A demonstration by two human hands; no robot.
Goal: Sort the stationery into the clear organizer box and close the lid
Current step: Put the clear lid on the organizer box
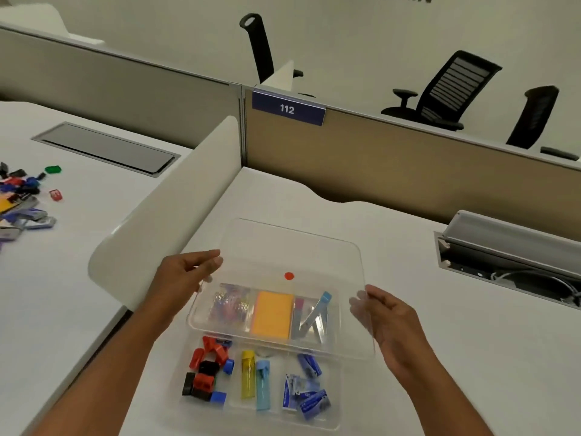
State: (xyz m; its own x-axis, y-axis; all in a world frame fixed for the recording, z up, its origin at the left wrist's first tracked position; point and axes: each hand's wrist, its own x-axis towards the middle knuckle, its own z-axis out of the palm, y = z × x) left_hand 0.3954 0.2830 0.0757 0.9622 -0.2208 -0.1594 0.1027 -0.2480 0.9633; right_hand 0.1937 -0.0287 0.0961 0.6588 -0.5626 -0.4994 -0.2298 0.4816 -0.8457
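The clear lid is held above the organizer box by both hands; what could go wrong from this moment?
1. The clear lid sits tilted and shifted toward the far side of the organizer box, so it may come down crooked and not close.
2. The silver clips in the far right compartment seem to stand up; they could block the lid.
3. The left hand and right hand grip only the edges; the smooth lid might slip.
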